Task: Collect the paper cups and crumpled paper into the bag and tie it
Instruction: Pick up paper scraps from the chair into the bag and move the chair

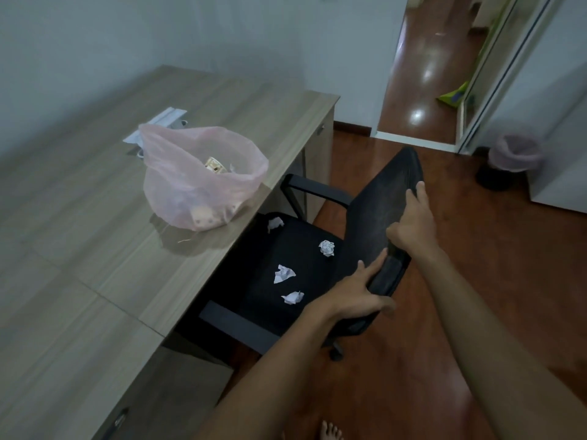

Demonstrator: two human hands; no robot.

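Your left hand (352, 300) and right hand (413, 222) both clasp the chair back (386, 217) along its edge — seat half under the desk (95, 201), open floor (476, 281) to your right. Four crumpled papers (283, 274) lie on the seat; the pink bag (178, 173), mouth open, holds cups near the desk edge.

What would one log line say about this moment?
hands: left hand, right hand both gripping chair backrest | seat: four crumpled papers | desk: open pink bag, cups inside, untied
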